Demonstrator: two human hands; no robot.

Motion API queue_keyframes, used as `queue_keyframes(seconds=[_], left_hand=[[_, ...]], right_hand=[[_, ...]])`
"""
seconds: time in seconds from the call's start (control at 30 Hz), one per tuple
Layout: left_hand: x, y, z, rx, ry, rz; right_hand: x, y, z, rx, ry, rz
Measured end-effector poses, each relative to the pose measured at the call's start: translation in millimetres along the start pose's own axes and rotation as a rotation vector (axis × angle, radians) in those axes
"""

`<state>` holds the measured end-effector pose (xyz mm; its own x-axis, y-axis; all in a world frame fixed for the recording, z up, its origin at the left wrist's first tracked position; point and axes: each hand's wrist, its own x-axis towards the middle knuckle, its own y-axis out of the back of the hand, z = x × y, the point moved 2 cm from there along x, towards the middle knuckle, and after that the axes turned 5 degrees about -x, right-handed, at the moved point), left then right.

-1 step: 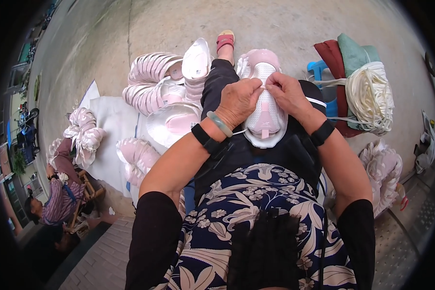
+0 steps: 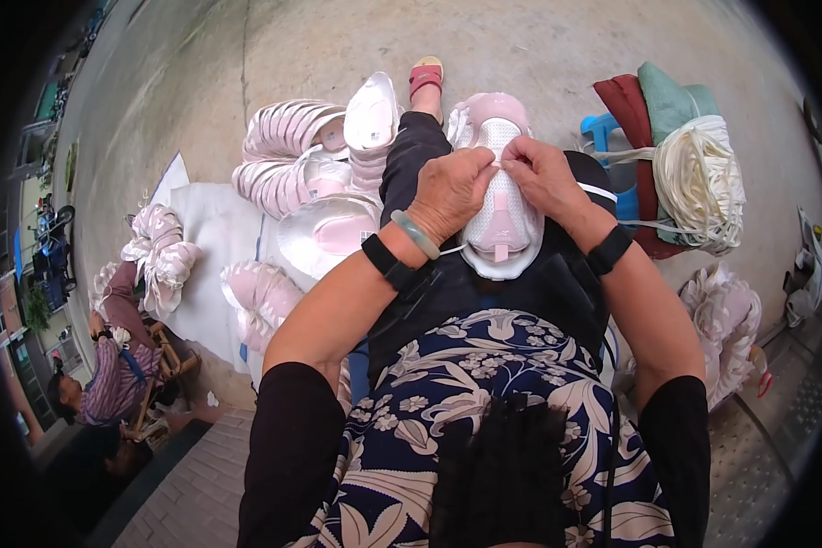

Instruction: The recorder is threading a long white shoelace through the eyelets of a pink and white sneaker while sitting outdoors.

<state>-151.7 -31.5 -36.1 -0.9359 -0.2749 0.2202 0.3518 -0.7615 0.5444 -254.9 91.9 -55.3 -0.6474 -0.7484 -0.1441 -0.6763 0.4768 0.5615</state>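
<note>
Resting on the person's lap, a pink-and-white shoe upper (image 2: 502, 219) is being worked at its top edge. It is being pinched by the left hand (image 2: 449, 194) and the right hand (image 2: 543, 175), fingers clenched on the mesh rim, hands nearly touching. A white cord (image 2: 447, 249) is trailing under the left wrist. Stacks of pink uppers (image 2: 288, 146) are lying on the floor to the left; a bundle of white cord (image 2: 699, 183) is sitting to the right.
</note>
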Motion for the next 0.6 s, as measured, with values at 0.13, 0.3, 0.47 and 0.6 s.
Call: queue_keyframes(seconds=[0.13,0.3,0.47,0.6], left_hand=[[1.3,-1.9,-5.5,-0.043,0.078,-0.032],[9.1,-8.4,-11.8,-0.012,0.108,-0.024],[11.7,-11.3,-16.3,-0.005,0.199,-0.072],[8.8,-1.9,-16.2,0.022,0.203,-0.031]], right_hand=[[0.8,-1.3,3.4,-0.022,0.028,-0.006],[-1.6,5.5,-3.6,-0.02,0.01,-0.018],[-11.1,16.4,0.4,0.098,-0.007,-0.035],[-31.4,27.5,-0.7,-0.139,0.137,0.02]])
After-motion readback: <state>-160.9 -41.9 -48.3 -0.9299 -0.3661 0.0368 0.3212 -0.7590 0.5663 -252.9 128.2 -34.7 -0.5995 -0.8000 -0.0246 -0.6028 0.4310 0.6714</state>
